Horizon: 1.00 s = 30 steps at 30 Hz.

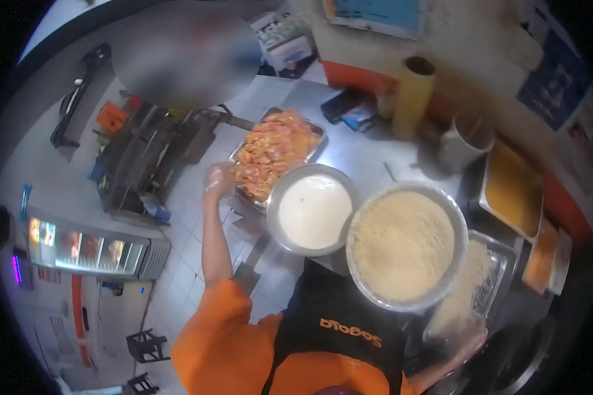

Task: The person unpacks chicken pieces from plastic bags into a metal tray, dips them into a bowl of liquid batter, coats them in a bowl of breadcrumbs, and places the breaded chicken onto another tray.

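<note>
My left hand [219,178], in what looks like a clear glove, is at the near left edge of a metal tray [319,146] heaped with raw, orange-tinted cut meat [277,146]. Its fingers blend into the tray edge and meat, so their grip is unclear. At the lower right, my right hand [469,337] is at the near corner of another metal tray [505,263] with pale crumbs or flour on it; blur hides its fingers. Between my hands stand a metal bowl of white batter-like liquid [315,209] and a larger bowl of pale yellow crumbs or flour [405,243].
Along the wall stand a yellow cylinder [414,99], a white container [466,141] and a deep pan of yellow-orange contents [512,191]. A dark round pan [520,355] is at lower right. Dark equipment [155,148] and a glass-fronted display case [92,250] stand left.
</note>
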### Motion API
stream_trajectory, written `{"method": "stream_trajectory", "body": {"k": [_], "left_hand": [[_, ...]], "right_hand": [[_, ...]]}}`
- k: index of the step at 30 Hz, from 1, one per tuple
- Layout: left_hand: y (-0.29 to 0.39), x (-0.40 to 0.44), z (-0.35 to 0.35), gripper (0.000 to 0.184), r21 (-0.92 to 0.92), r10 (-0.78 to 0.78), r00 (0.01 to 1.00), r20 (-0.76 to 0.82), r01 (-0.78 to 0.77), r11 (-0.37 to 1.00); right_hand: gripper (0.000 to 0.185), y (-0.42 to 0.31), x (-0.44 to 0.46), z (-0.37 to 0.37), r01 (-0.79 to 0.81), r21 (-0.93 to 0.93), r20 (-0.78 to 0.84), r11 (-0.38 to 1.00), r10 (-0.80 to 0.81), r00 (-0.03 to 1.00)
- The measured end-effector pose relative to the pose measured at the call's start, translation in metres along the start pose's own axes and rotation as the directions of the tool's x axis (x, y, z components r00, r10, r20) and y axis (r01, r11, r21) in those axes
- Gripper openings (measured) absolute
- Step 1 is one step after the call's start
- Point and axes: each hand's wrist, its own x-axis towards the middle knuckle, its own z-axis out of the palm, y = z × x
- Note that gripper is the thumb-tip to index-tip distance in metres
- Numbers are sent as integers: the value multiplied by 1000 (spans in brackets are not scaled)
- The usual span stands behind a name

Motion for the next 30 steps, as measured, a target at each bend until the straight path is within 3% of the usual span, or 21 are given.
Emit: {"method": "stream_trajectory", "body": {"k": [1,4,5,7,8,10,11,12,13,14,15,16,17,18,19,21,23,25,26,28,30], "left_hand": [[-18,12,15,33,90,-26,998,58,20,996],[-63,35,68,32,-83,17,981,193,-1,997],[-49,26,69,32,-91,11,982,189,6,996],[-16,11,78,27,-120,-46,977,-207,21,993],[-34,25,90,27,-125,-50,976,-211,23,992],[-85,63,128,30,109,253,967,25,-254,961],[-77,63,126,30,104,250,968,22,-251,962],[-68,62,124,32,316,228,970,82,-242,917],[-58,55,118,34,512,189,972,139,-234,827],[-47,46,103,34,508,185,973,136,-229,830],[-31,37,80,33,266,14,986,166,-59,962],[-17,36,65,32,14,-133,963,236,133,991],[-18,35,67,32,13,-118,966,230,118,993],[-28,30,74,32,-323,-100,989,107,129,938],[-35,28,77,32,-622,-123,992,-6,93,778],[-28,26,62,28,-588,-91,994,-58,39,808],[-11,13,43,26,-553,-59,993,-104,-9,833],[21,-2,28,35,-906,72,997,4,-27,423],[51,-18,18,35,-907,89,996,18,-21,420],[127,-64,2,45,-990,222,972,-77,-102,102],[178,-97,-3,45,-971,425,905,-22,-121,205]], "right_hand": [[28,-17,1,0,-212,324,-67,922,246,967],[30,-12,15,-7,-117,495,-182,861,234,955],[30,-21,17,-11,-96,500,-195,860,220,956],[31,-35,21,-17,-35,391,-211,920,126,969],[31,-46,22,-20,-10,330,-210,944,83,974],[30,-79,22,-26,-32,165,-143,986,56,988],[30,-91,23,-28,-74,56,-81,996,78,994],[30,-87,26,-22,-67,55,-83,996,71,994],[29,-78,29,-13,-78,109,-122,991,91,988],[29,-74,32,-9,-88,165,-161,982,115,980],[29,-86,30,-10,-84,169,-166,982,113,980],[28,-110,25,-9,-64,49,-176,997,72,982],[28,-132,21,-10,-49,-72,-183,996,35,982],[28,-147,20,-13,-57,-62,-197,996,44,980],[28,-161,19,-18,-79,-89,-167,993,63,984],[28,-190,18,-20,-100,-127,-137,987,82,987],[27,-219,18,-19,-20,119,-162,993,39,986],[27,-230,30,-8,89,206,-120,974,-65,991],[27,-241,34,4,114,250,-78,962,-97,992],[26,-290,36,19,187,345,57,920,-219,974],[30,-324,36,56,86,442,198,893,-190,962]]}}
